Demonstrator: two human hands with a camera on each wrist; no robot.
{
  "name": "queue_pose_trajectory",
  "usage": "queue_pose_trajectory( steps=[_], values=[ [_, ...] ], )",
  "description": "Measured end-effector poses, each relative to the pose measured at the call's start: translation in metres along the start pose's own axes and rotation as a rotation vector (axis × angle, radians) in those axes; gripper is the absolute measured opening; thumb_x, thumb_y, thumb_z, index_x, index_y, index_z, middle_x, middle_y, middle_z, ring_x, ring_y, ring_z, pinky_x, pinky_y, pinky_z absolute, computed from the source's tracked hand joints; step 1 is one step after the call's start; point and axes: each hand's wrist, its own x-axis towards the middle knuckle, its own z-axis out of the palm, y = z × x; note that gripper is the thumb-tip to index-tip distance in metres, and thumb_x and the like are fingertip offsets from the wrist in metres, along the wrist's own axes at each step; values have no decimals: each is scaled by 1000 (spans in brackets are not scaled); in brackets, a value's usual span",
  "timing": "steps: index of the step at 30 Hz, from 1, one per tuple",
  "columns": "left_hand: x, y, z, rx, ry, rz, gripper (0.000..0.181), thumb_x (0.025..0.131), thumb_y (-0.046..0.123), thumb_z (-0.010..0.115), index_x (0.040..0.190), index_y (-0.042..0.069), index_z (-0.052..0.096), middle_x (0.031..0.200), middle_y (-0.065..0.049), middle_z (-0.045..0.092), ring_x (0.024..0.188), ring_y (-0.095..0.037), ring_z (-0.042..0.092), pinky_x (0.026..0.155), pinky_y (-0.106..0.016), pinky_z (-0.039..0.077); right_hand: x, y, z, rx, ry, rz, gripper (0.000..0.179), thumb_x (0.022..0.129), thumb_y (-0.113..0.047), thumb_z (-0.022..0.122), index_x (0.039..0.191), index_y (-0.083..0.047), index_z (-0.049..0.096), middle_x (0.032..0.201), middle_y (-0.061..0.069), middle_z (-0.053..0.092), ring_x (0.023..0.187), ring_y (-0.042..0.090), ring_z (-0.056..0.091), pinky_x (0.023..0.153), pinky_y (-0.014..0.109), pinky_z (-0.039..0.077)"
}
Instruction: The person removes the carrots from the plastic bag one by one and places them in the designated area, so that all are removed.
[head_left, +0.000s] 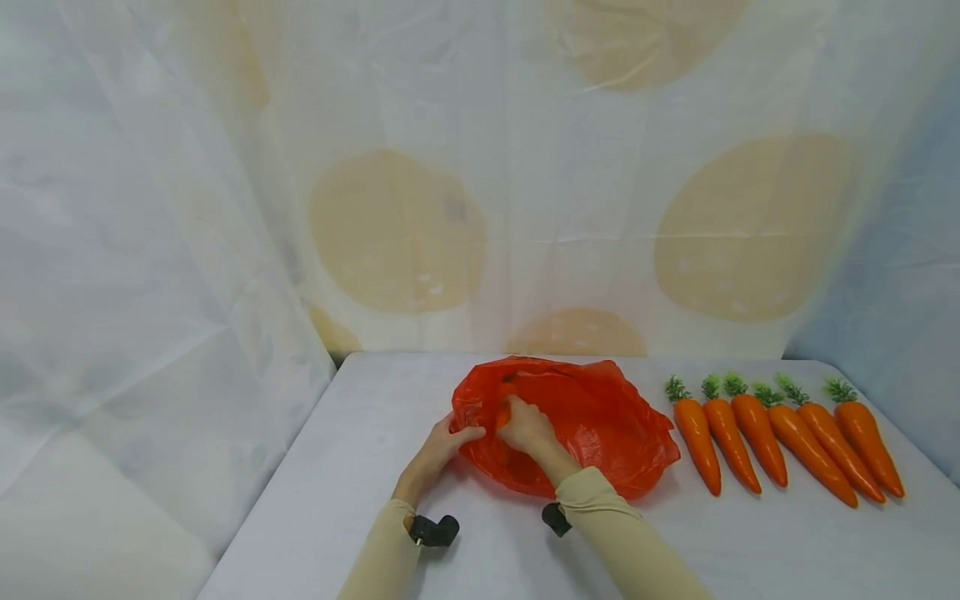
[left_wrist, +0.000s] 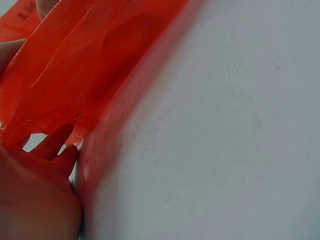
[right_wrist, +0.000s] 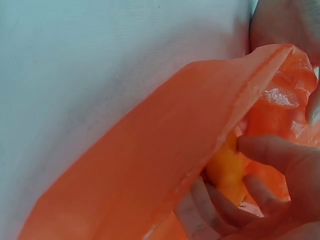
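A red plastic bag (head_left: 600, 433) lies with its mouth spread wide on the table. At its left side, my left hand (head_left: 442, 442) holds the rim, thumb over the edge and fingers on the outer side. My right hand (head_left: 529, 429) reaches into the bag and grips an orange carrot (head_left: 503, 414) near the left wall. In the right wrist view, the fingers and thumb of that hand close around the carrot (right_wrist: 227, 172), part of which the bag's edge hides. The left wrist view shows the left hand (left_wrist: 37, 195) against the bag's thin film (left_wrist: 75, 75).
Several orange carrots (head_left: 757, 437) with green leafy tops lie side by side on the white table (head_left: 360, 417), right of the bag. A pale curtain with tan spots (head_left: 397, 233) hangs behind. Each wrist wears a black camera (head_left: 435, 531).
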Motion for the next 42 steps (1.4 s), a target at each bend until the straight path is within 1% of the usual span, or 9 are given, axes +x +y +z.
queue_pose_trajectory(
  steps=[4, 9, 16, 20, 26, 29, 33, 38, 42],
  values=[
    [0, -1, 0, 3, 0, 3, 51, 97, 31, 61, 144, 18, 44, 130, -5, 62, 113, -20, 59, 105, -43, 45, 0, 0, 0, 32, 4, 23, 55, 84, -6, 72, 135, -6, 52, 109, 16, 65, 87, 31, 58, 88, 52, 54],
    [0, -2, 0, 6, -3, 14, 51, 97, 32, 60, 144, 19, 44, 130, -5, 62, 115, -21, 58, 106, -44, 44, 1, 1, -1, 57, 1, 45, 54, 84, -3, 69, 135, -7, 52, 110, 15, 63, 91, 32, 57, 90, 53, 53],
    [1, -4, -1, 2, -17, 25, 50, 98, 32, 60, 143, 19, 45, 127, -6, 64, 112, -21, 60, 106, -43, 43, -2, 5, -8, 106, -39, 45, 51, 85, -2, 65, 134, -6, 52, 115, 15, 61, 95, 32, 55, 87, 50, 54],
    [0, -2, -1, 3, -15, 29, 50, 98, 32, 60, 143, 18, 45, 126, -6, 64, 110, -21, 61, 106, -43, 44, -3, 4, -12, 104, -46, 61, 51, 86, 0, 64, 135, -6, 53, 118, 16, 60, 98, 33, 55, 88, 50, 54],
    [0, -1, 0, 7, -3, 14, 50, 98, 32, 60, 143, 18, 45, 126, -5, 64, 110, -19, 61, 105, -42, 45, -4, 5, -16, 87, -57, 69, 51, 86, 0, 65, 135, -7, 53, 122, 16, 59, 102, 33, 54, 93, 53, 52],
    [0, -1, 0, -2, 4, 13, 50, 98, 30, 60, 143, 16, 45, 128, -8, 64, 109, -19, 61, 106, -42, 44, -6, 3, -18, 80, -69, 63, 50, 85, 0, 65, 133, -7, 54, 121, 15, 60, 99, 32, 55, 90, 50, 53],
    [1, -2, -1, -13, 8, 20, 50, 98, 29, 59, 143, 14, 45, 129, -11, 63, 109, -19, 61, 107, -42, 43, -8, 1, -21, 66, -87, 52, 48, 85, 0, 65, 131, -7, 56, 115, 14, 61, 94, 31, 55, 82, 46, 55],
    [1, -2, -2, 0, 2, 24, 52, 98, 31, 59, 144, 13, 44, 129, -11, 63, 109, -19, 61, 107, -42, 43, -11, 2, -24, 37, -89, 46, 46, 83, 0, 66, 127, -9, 59, 112, 13, 60, 94, 32, 55, 82, 46, 54],
    [1, -1, -2, 1, -13, 19, 51, 98, 32, 59, 144, 15, 44, 127, -8, 64, 109, -19, 61, 105, -41, 45, -15, 3, -29, 19, -95, 45, 45, 82, -1, 67, 126, -10, 60, 112, 13, 60, 94, 31, 54, 81, 45, 53]
  ],
)
